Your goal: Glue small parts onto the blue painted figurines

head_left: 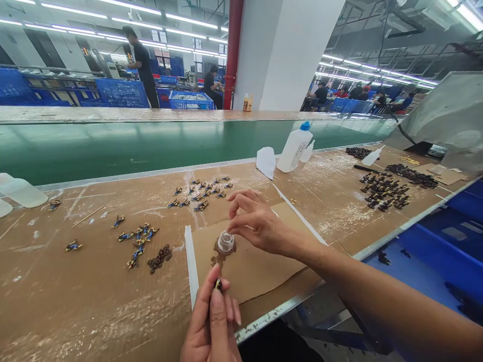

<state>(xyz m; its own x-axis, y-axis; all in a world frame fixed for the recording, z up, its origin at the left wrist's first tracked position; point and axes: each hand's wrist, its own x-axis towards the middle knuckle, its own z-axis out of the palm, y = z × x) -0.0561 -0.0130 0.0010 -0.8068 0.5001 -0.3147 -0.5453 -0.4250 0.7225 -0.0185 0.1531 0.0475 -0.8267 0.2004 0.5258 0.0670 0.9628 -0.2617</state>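
Note:
My left hand [215, 317] is closed near the table's front edge, with a small black-and-yellow piece [218, 284] pinched between thumb and forefinger. Over the brown cardboard sheet [260, 271], my right hand [258, 221] has its thumb and forefinger brought together beside the rim of a small clear cup [226, 243]. Whatever those fingertips hold, if anything, is too small to make out. Dark brown stains surround the cup's base. Left of the sheet lie several small blue, yellow and black figures [139, 236] and a pile of small dark rings [159, 258].
Beyond the cardboard stand a white bottle with a blue cap [296, 147] and a white paper piece [266, 162]. More dark-and-yellow pieces [385, 191] lie at the right. A green conveyor belt [151, 143] runs behind the table. Blue bins [445, 261] sit below right; people work farther back.

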